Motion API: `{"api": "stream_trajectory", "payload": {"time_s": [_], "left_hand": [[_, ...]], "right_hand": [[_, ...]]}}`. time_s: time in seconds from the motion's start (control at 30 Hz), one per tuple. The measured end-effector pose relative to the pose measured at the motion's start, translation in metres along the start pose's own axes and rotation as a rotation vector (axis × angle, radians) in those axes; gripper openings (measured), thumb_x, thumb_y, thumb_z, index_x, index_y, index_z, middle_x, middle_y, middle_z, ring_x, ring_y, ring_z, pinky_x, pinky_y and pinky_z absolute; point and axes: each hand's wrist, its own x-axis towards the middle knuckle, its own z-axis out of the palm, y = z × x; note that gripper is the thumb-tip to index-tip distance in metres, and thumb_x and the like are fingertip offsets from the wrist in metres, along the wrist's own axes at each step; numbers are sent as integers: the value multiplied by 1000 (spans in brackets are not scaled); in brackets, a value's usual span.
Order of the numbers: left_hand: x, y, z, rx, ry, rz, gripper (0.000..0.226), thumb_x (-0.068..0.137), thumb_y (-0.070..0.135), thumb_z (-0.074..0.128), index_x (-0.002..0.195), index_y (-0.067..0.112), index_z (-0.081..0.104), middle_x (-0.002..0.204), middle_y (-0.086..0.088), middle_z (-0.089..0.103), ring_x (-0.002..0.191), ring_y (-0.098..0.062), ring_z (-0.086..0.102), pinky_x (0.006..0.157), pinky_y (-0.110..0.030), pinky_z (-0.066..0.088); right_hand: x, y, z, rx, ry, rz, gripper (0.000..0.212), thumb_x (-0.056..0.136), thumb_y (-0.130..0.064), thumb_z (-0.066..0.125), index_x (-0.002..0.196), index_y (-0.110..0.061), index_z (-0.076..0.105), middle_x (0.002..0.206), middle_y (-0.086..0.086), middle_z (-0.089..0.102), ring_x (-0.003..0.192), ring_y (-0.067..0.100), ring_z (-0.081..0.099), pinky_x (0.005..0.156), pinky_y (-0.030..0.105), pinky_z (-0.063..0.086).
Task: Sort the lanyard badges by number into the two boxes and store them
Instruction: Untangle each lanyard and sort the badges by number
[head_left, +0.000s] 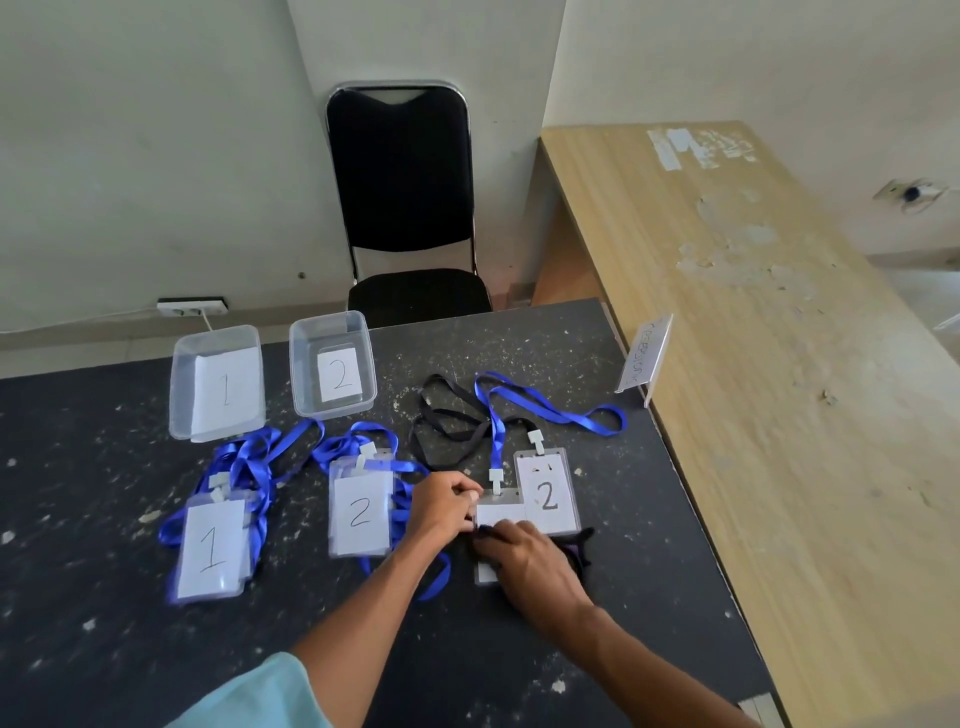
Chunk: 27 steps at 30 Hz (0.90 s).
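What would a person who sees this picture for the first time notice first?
The left hand and right hand meet on one badge in the middle of the dark table. To their left lie a pile marked 1 and a pile marked 2 with blue lanyards; behind these stand clear box 1 and box 2.

The paper in the right-hand box (303, 374) read "2". Left of that box, the other box (181, 395) held a "1". Nearer than it, one badge stack (213, 545) showed "1", a second stack (360, 512) "2", and a single badge (546, 493) to the right "2". The badge (498, 514) pinched by the left hand (444, 506) had its number hidden. The small sign (644, 358) far right of the box bore illegible handwriting.
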Motion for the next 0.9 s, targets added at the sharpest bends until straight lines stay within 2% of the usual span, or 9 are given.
{"api": "stream_trajectory", "payload": {"time_s": [0.13, 0.2, 0.3, 0.37, 0.4, 0.53, 0.6, 0.73, 0.9], "left_hand": [[-2, 0, -1, 6, -3, 11, 12, 94, 5, 62, 98, 9, 73, 85, -8, 69, 79, -16, 69, 63, -26, 62], [-2, 1, 0, 10, -5, 7, 12, 95, 5, 62, 99, 8, 73, 86, -9, 69, 80, -17, 69, 64, -26, 62], [-1, 1, -1, -1, -12, -3, 13, 94, 5, 62, 97, 9, 74, 89, -9, 69, 82, -18, 69, 65, -29, 63], [0, 1, -2, -2, -17, -1, 13, 94, 4, 63, 96, 10, 74, 92, -8, 70, 84, -18, 69, 65, -30, 63], [1, 1, -2, 0, -20, -3, 13, 94, 5, 63, 95, 11, 74, 92, -8, 70, 84, -18, 69, 64, -29, 62], [3, 0, -3, 5, -38, -2, 15, 94, 5, 62, 94, 13, 74, 85, -8, 70, 80, -16, 69, 65, -30, 63], [3, -1, -3, 8, -44, -9, 15, 94, 4, 61, 96, 11, 74, 85, -8, 70, 80, -16, 69, 65, -31, 63], [6, 0, -4, -18, -71, -43, 20, 96, 1, 55, 97, 8, 73, 91, -14, 72, 82, -23, 71, 71, -41, 63], [4, 2, -5, 16, -46, -25, 19, 95, 1, 57, 96, 7, 75, 89, -10, 73, 83, -22, 71, 71, -40, 63]], "right_hand": [[-23, 4, -22, -15, -278, -119, 31, 94, -18, 51, 121, -29, 63, 118, -1, 56, 105, 21, 53, 85, 36, 52], [-23, 11, -34, 50, -218, -70, 27, 94, -23, 52, 116, -32, 64, 115, -5, 57, 104, 16, 56, 82, 36, 54], [1, 19, -40, 142, 99, 243, 26, 94, -21, 50, 113, -30, 65, 108, -6, 56, 95, 15, 57, 77, 33, 54], [21, 15, -34, 162, 139, 434, 30, 96, -14, 48, 121, -24, 62, 113, -1, 53, 96, 19, 57, 79, 37, 54], [27, 10, -27, 146, 120, 459, 31, 97, -12, 48, 123, -22, 60, 115, 0, 53, 98, 20, 56, 81, 37, 54], [24, 2, -14, 143, 23, 296, 30, 93, -12, 52, 118, -23, 64, 115, -1, 58, 103, 23, 55, 86, 35, 51], [26, 6, -21, 209, 20, 305, 27, 90, -11, 55, 110, -23, 68, 107, -2, 59, 98, 20, 58, 84, 34, 52], [45, 2, -18, 264, 140, 322, 39, 87, -2, 52, 116, -23, 67, 105, -2, 60, 96, 18, 59, 83, 32, 52], [32, 3, -6, 212, 13, 171, 38, 86, -8, 53, 118, -25, 66, 101, 3, 60, 91, 25, 58, 82, 34, 50]]}}
